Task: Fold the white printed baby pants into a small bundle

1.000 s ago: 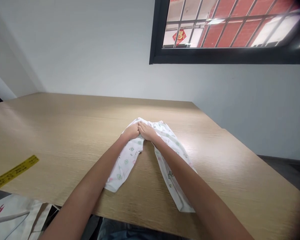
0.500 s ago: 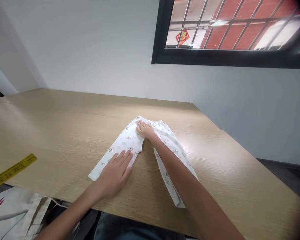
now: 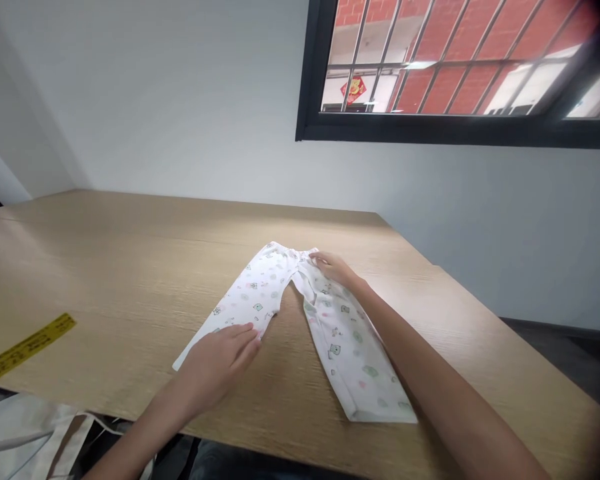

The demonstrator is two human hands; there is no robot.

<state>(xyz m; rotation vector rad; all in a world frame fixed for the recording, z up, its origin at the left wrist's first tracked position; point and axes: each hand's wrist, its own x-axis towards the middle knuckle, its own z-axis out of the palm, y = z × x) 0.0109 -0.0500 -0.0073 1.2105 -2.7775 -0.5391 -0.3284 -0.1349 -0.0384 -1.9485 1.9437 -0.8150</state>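
A pair of small white pants [image 3: 350, 340] with a print of little green, pink and black figures lies on the table, legs spread apart and waistband at the far end. My left hand [image 3: 220, 363] rests on the lower part of the left leg, fingers stretched out and covering some of the cloth. At the right end of the waistband is my right hand [image 3: 336, 268], its fingers reaching over the fabric and not visibly gripping it. The right leg shows a few wrinkles near the crotch.
The wooden table [image 3: 145, 267] runs back to a pale wall [image 3: 190, 100]. A yellow strip with dark lettering [image 3: 27, 350] lies at the left edge. Below the front edge is a white bag [image 3: 25, 427] with cables. A dark-framed barred window [image 3: 430, 130] is above.
My right hand has moved from the middle of the waistband to its right end, uncovering the right leg. My left hand has shifted slightly left and nearer along the left leg.
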